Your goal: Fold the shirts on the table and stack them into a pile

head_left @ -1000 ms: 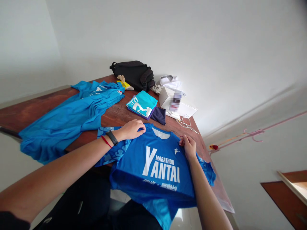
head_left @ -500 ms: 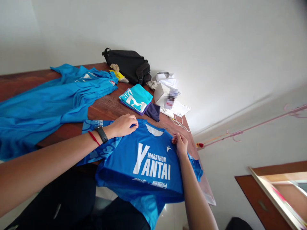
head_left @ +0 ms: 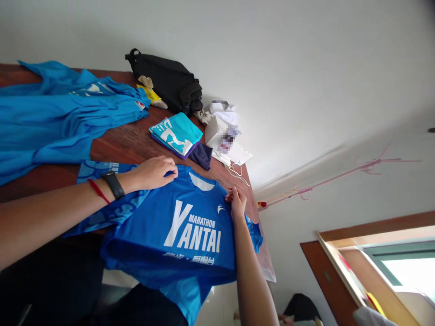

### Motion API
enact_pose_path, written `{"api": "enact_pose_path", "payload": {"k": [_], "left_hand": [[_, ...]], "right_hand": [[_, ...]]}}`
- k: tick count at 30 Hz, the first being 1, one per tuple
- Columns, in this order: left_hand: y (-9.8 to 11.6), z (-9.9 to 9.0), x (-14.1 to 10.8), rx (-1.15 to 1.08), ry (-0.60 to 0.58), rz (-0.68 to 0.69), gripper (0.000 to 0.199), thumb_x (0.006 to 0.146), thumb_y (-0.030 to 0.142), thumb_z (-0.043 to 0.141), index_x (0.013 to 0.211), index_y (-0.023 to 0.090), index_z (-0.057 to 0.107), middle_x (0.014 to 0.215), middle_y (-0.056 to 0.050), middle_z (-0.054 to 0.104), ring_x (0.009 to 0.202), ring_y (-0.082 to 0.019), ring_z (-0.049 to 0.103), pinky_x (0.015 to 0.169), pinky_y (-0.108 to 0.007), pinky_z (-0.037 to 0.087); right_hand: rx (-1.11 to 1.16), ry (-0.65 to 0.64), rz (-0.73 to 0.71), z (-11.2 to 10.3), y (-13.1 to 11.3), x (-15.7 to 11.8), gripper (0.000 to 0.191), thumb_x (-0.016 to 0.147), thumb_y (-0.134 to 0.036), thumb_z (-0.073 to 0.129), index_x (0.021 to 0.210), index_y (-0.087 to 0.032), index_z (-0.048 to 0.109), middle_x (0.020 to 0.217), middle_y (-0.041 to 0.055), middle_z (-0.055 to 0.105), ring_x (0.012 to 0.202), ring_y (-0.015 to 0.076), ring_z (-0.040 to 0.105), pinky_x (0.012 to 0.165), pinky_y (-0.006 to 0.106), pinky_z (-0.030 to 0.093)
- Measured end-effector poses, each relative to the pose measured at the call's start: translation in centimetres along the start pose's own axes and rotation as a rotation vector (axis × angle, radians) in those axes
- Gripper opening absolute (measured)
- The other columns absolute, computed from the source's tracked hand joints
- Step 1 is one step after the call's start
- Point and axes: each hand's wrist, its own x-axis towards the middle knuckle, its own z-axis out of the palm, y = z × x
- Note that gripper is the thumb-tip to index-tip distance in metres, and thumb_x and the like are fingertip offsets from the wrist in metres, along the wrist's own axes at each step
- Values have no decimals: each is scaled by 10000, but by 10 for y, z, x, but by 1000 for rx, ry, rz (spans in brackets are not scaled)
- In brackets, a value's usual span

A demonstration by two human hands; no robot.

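Two hands of mine show in the head view, one at each shoulder of a blue shirt (head_left: pixel 149 226). My left hand (head_left: pixel 156 173) pinches the cloth beside the collar, thumb against fingers; my right hand (head_left: pixel 236 200) is curled at the opposite shoulder and looks to be gripping a bit of its edge. Held that way, the neckline lies spread between them, which I take to be the point of the wide grip. The shirt lies face up on the near part of the worktop (head_left: pixel 113 142), its lower end drooping off the edge toward my lap. Past the collar sits a folded turquoise shirt (head_left: pixel 183 129) beside a dark cloth (head_left: pixel 201 156). A rumpled lighter blue garment (head_left: pixel 50 117) spreads to the left, while a black bag (head_left: pixel 159 79) and a white box (head_left: pixel 212 129) stand near the wall, perhaps to leave me room.
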Motion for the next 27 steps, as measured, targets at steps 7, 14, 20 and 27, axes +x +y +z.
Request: {"api": "enact_pose_path", "payload": {"k": [7, 14, 20, 27], "left_hand": [[7, -12, 3, -13, -75, -7, 237, 937, 289, 534, 916, 213, 757, 973, -67, 729, 969, -241, 671, 924, -357, 503], [10, -20, 5, -17, -111, 5, 252, 966, 295, 513, 943, 198, 744, 985, -78, 734, 964, -236, 680, 924, -357, 510], [10, -23, 6, -25, -130, 11, 210, 971, 292, 540, 945, 219, 736, 1003, -64, 739, 995, -236, 672, 943, -363, 505], [15, -28, 8, -20, -174, -1, 220, 994, 302, 525, 963, 227, 729, 1036, -66, 734, 1020, -236, 672, 972, -385, 511]], "right_hand": [[-13, -2, -27, -3, 2, 0, 536, 845, -721, 585, 864, -194, 679, 574, 1, 623, 489, 165, 570, 465, 275, 447], [70, 18, -31, -4, -3, -1, 495, 835, -682, 641, 848, -191, 700, 556, -10, 622, 473, 158, 561, 461, 275, 446], [105, 24, -34, -3, -5, -1, 485, 844, -675, 648, 846, -193, 708, 553, -4, 626, 468, 169, 564, 463, 286, 451], [154, 24, -31, -1, -5, 0, 535, 823, -719, 659, 821, -187, 708, 554, 13, 638, 472, 173, 571, 462, 283, 452]]}}
